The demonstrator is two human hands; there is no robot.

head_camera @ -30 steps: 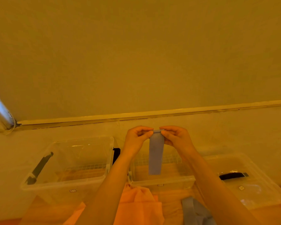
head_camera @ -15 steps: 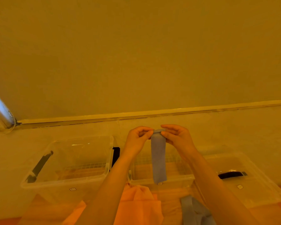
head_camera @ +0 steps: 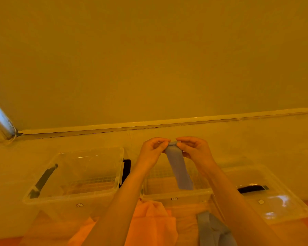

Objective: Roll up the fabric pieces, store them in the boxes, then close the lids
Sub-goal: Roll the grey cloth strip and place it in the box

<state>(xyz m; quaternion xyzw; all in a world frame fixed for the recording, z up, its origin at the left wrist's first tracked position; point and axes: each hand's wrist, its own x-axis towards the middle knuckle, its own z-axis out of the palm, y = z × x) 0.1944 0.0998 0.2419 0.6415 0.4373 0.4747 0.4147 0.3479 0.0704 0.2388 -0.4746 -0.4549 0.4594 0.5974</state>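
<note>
While the blue fabric strip [head_camera: 178,170] hangs in the air above the middle box [head_camera: 176,193], its top end is pinched between both hands, with the left hand [head_camera: 152,153] on one side and the right hand [head_camera: 194,150] on the other, fingers curled in around a small start of a roll at the upper edge. Most of the strip is unrolled, dangling slightly aslant with its free end over the box opening. This looks like the rolling step, only just begun: the next move probably calls for both hands to turn the top edge over itself evenly, keeping the strip square so the roll does not skew, then to lower it into a box. Below the forearms lie an orange cloth [head_camera: 149,222] and another blue-grey piece [head_camera: 213,229], both unrolled and apparently waiting their turn. To the left stands a second clear box [head_camera: 75,196], open, and to the right a clear lid [head_camera: 277,206] with a dark handle lies flat; no lid is on a box yet.
</note>
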